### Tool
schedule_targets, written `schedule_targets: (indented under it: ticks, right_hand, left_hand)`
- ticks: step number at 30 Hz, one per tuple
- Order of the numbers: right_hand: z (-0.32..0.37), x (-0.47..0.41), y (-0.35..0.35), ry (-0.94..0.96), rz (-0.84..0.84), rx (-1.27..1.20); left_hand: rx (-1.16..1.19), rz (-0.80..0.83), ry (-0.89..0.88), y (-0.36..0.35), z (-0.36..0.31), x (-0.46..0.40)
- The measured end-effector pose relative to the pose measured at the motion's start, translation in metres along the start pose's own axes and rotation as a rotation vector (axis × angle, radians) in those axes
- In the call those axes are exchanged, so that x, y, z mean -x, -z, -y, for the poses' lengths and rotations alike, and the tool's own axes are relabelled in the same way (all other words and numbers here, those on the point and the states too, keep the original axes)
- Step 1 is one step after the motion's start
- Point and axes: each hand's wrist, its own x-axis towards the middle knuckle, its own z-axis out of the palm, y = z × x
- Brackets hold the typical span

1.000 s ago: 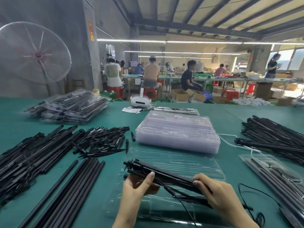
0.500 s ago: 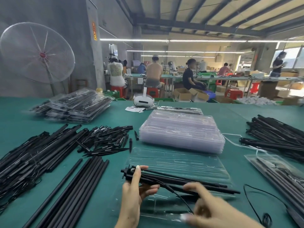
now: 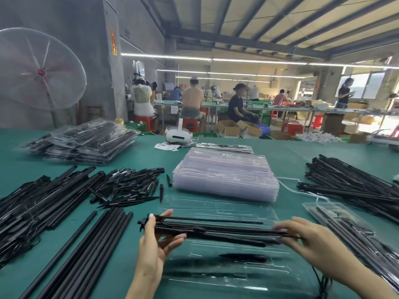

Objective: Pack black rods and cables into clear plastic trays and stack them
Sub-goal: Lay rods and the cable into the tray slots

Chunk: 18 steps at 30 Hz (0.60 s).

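Note:
A bundle of black rods (image 3: 216,230) hangs level just above an open clear plastic tray (image 3: 218,209) on the green table. My left hand (image 3: 154,244) grips the bundle's left end, thumb up over the rods. My right hand (image 3: 311,242) pinches the thin right end with its fingertips. One short black piece (image 3: 244,257) lies in the tray's near half. A thin black cable (image 3: 319,279) trails off the tray at the lower right.
A stack of empty clear trays (image 3: 224,173) stands just beyond. Loose rods (image 3: 71,251) and spikes (image 3: 129,186) lie left, more rods (image 3: 354,186) right. Filled trays sit far left (image 3: 86,139) and near right (image 3: 345,223). A white headset (image 3: 178,135) rests at the table's far edge.
The bundle has turned from tilted to level above the tray. My right hand has slid outward to the rods' right tip, and my left hand still holds the left end.

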Motion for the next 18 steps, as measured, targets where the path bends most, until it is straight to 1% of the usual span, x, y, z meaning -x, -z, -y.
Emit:
schedule_targets:
  ticks: [2, 4, 6, 9, 11, 12, 13, 15, 16, 18]
  right_hand:
    - [-0.010, 0.001, -0.010, 0.008, 0.018, 0.161]
    - [-0.017, 0.004, -0.023, -0.042, 0.072, 0.250]
    - [-0.018, 0.005, -0.031, -0.061, 0.112, 0.235]
    - [-0.013, 0.009, -0.039, -0.073, 0.090, 0.134]
    - [-0.010, 0.010, -0.041, -0.085, 0.078, 0.116]
    - [-0.008, 0.012, -0.042, -0.099, 0.064, 0.125]
    - [-0.006, 0.013, -0.043, -0.101, 0.016, 0.119]
    - [-0.004, 0.012, -0.046, -0.095, -0.064, 0.111]
    - [-0.005, 0.012, -0.048, -0.089, -0.083, 0.109]
    - [-0.007, 0.012, -0.051, -0.070, -0.108, 0.114]
  left_hand:
    - [-0.039, 0.019, 0.017, -0.004, 0.002, 0.002]
    - [-0.050, 0.028, 0.031, -0.006, 0.003, 0.003]
    - [-0.037, 0.019, 0.052, -0.006, 0.003, 0.002]
    - [-0.022, 0.001, 0.112, -0.004, 0.002, -0.002]
    - [-0.046, -0.023, 0.149, 0.000, 0.001, -0.004]
    - [-0.096, -0.053, 0.151, 0.001, 0.001, -0.006]
    - [-0.195, -0.094, 0.129, 0.003, 0.001, -0.006]
    - [-0.489, -0.197, 0.038, 0.007, 0.000, -0.008]
    - [-0.634, -0.245, 0.019, 0.009, -0.001, -0.008]
    - [-0.832, -0.298, -0.006, 0.012, -0.004, -0.006]
